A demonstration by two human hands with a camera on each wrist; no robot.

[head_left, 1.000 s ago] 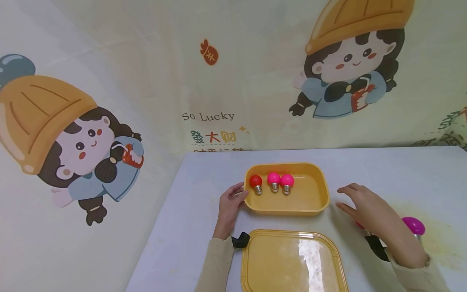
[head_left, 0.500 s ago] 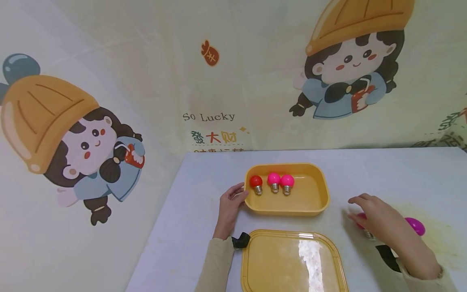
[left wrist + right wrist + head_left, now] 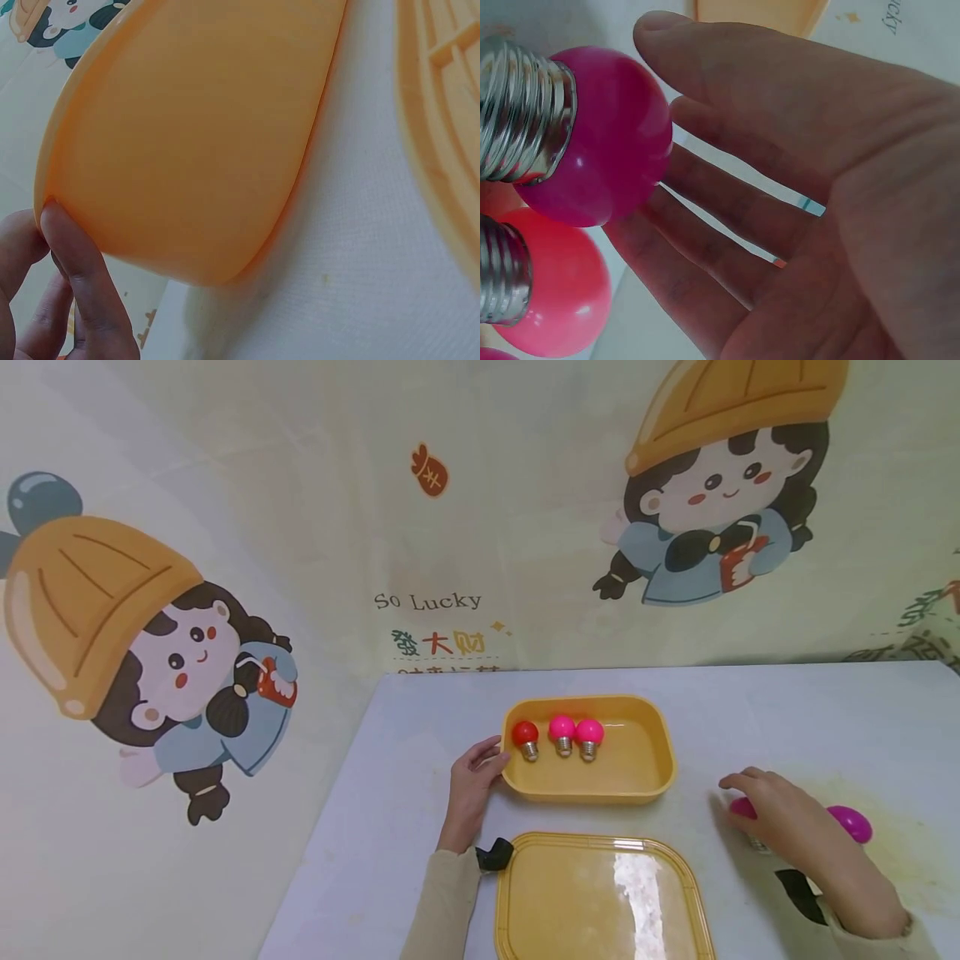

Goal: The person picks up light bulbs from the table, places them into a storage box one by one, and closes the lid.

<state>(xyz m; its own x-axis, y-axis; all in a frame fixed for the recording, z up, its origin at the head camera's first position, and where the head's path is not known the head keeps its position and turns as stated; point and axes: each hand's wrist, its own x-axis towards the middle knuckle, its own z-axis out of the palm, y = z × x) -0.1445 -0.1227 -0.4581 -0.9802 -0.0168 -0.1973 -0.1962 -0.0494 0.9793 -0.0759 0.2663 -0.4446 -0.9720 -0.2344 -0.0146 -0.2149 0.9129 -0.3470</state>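
At the left end of the deep yellow tray (image 3: 637, 764), my left hand (image 3: 474, 781) pinches the rim between thumb and fingers; the left wrist view shows the fingertips (image 3: 67, 229) on its edge. Inside that tray lie one red light bulb (image 3: 525, 732) and two pink light bulbs (image 3: 562, 727). My right hand (image 3: 776, 810), thumb and fingers apart, reaches over a pink bulb (image 3: 742, 807) on the table and partly hides it. In the right wrist view a magenta bulb (image 3: 615, 135) with a silver screw base overlaps the fingers, with a coral-pink bulb (image 3: 555, 285) below it.
A flat yellow tray (image 3: 592, 893) lies on the white table (image 3: 390, 827), in front of the deep one. Another magenta bulb (image 3: 850, 824) shows beyond my right forearm. Behind the table rises a wall (image 3: 322, 527) printed with cartoon figures.
My right hand has moved right and slightly toward me, away from the deep tray and over the pink bulb. The left hand stays at the tray's rim.
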